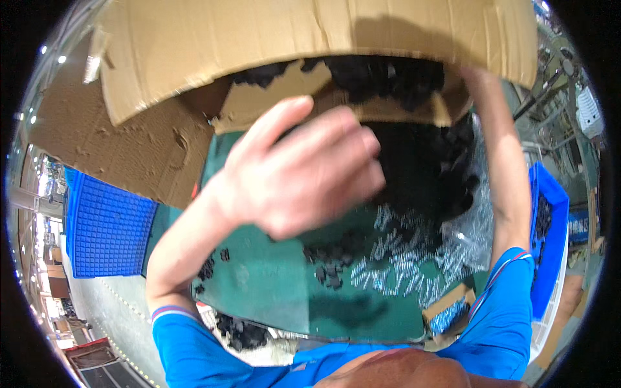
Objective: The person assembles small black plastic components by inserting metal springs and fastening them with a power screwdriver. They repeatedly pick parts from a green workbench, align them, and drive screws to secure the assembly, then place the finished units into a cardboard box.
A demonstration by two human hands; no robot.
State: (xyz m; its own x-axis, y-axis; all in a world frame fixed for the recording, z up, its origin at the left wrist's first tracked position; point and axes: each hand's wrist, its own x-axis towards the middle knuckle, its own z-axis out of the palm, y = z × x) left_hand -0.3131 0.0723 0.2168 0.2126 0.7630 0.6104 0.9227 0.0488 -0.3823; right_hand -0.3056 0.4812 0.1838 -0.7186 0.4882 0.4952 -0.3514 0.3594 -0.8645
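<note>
A big cardboard box (pixel 272 39) lies tipped over the far side of the green table (pixel 259 271), its mouth facing me. Dark small parts (pixel 388 81) show inside it. Above the table my left hand (pixel 307 171) is raised and smeared by motion; its thumb stands apart from the loosely bent fingers, and nothing shows in it. My right hand (pixel 474 77) reaches to the box's right side, where the cardboard hides its fingers. Beneath the hands lie black parts (pixel 333 258) and many metal springs (pixel 401 265), with a clear plastic bag (pixel 475 242) beside them.
A small carton (pixel 449 313) of springs sits at the near right table edge. To the right stands a blue bin (pixel 550 246) with black parts; at left is a blue crate (pixel 110 226) beneath a cardboard flap (pixel 123 136). More black pieces (pixel 242 333) lie below the near edge.
</note>
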